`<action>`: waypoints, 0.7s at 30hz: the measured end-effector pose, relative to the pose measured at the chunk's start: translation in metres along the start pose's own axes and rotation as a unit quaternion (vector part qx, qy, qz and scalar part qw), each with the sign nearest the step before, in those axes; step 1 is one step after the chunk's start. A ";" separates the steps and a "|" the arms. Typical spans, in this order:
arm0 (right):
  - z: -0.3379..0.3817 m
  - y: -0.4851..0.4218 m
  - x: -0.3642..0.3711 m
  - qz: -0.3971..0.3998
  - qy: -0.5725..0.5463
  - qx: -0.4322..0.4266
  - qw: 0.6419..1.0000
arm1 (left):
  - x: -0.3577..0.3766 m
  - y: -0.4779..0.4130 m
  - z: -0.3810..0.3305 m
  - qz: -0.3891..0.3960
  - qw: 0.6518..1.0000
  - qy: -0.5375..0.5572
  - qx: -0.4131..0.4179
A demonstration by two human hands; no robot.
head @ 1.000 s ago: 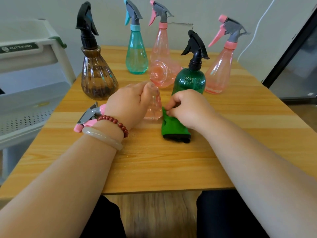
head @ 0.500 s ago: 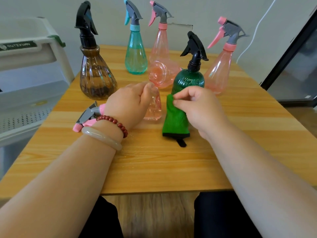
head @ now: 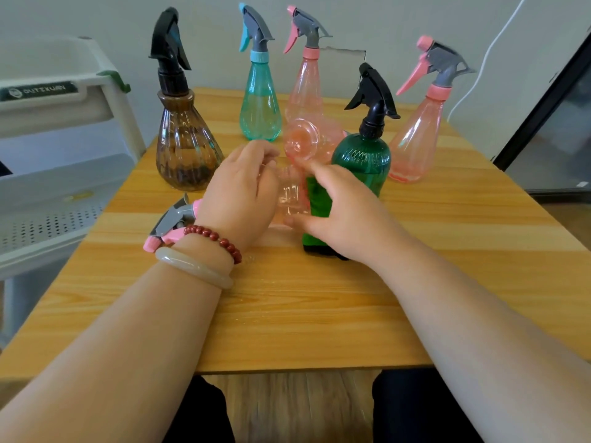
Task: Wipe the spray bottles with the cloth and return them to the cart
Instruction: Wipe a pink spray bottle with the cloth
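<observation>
A clear pink spray bottle [head: 289,195] lies on its side on the wooden table [head: 319,308], its grey and pink trigger head [head: 172,223] pointing left. My left hand [head: 240,190] grips its body from above. My right hand [head: 339,206] holds the green cloth [head: 316,203] against the bottle's right end, thumb low and fingers spread over the top. The cloth's lower edge hangs to the table. My hands hide much of the bottle and the cloth.
Behind my hands a second pink bottle [head: 302,139] lies on its side. Upright stand a brown bottle [head: 185,155], a teal one [head: 260,103], a pink one [head: 305,87], a green one [head: 364,158] and another pink one [head: 419,139]. The white cart [head: 57,123] stands at the left.
My right hand picked the green cloth up off the table and brought it left against the end of the pink bottle. My left hand kept its grip on the bottle.
</observation>
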State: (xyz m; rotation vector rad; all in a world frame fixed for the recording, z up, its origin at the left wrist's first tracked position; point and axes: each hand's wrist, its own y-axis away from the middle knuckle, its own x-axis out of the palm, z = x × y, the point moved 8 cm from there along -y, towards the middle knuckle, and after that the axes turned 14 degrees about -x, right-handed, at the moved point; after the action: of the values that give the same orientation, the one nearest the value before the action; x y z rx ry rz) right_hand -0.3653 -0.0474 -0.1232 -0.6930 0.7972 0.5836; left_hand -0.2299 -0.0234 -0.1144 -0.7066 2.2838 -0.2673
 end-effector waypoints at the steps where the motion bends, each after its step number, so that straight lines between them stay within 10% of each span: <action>1: 0.002 0.000 -0.001 0.002 0.036 -0.009 0.999 | -0.001 0.000 0.000 -0.007 1.000 0.001 0.001; 15: 0.027 -0.008 -0.002 0.026 0.126 -0.063 0.990 | -0.030 0.000 -0.004 -0.104 0.994 0.036 0.013; 21: 0.027 -0.032 0.016 0.098 0.206 -0.081 0.970 | -0.036 -0.011 -0.009 -0.019 0.997 -0.034 -0.064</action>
State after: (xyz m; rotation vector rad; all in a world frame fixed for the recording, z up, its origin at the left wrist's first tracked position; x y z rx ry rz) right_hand -0.3220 -0.0450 -0.1119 -0.9083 1.2245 0.6997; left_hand -0.2104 -0.0121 -0.0830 -0.8117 2.2398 -0.1132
